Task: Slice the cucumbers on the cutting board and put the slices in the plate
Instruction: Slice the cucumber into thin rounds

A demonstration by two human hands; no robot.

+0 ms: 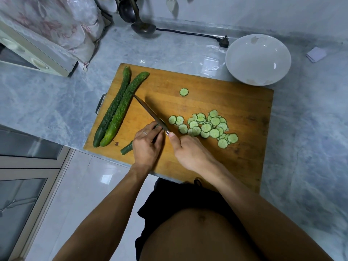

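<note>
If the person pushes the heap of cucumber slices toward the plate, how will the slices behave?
The cucumber slices look thin and freshly cut, so they probably cling to the cutting board and each other. They overlap loosely, so the heap would likely spread. Lying flat, they should not roll.

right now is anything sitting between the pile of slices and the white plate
Nothing visible does. Between the pile of round green cucumber slices and the white round plate lies only bare wooden cutting board; one stray slice sits off to the left.
</note>
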